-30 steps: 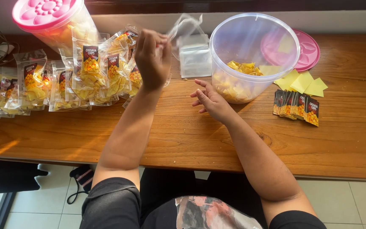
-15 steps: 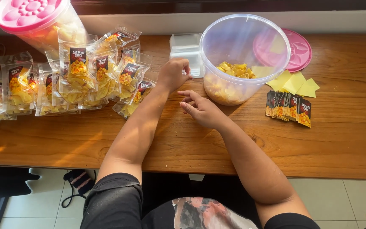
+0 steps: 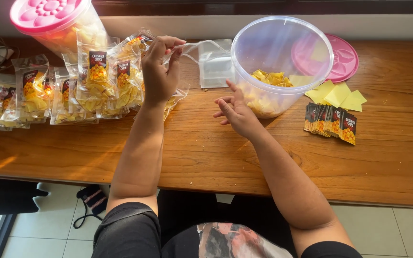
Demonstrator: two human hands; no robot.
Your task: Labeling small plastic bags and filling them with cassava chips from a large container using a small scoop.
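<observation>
Left hand [image 3: 160, 71] fingers pinched an empty clear bag [image 3: 201, 46]; right hand [image 3: 235, 111] hovered released at tub's [image 3: 283, 57] 7 o'clock.

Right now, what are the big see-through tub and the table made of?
The big round clear tub looks like thin glossy plastic: the yellow chips show through its wall. The long brown table looks like varnished wood, with grain lines and a soft shine.
</observation>
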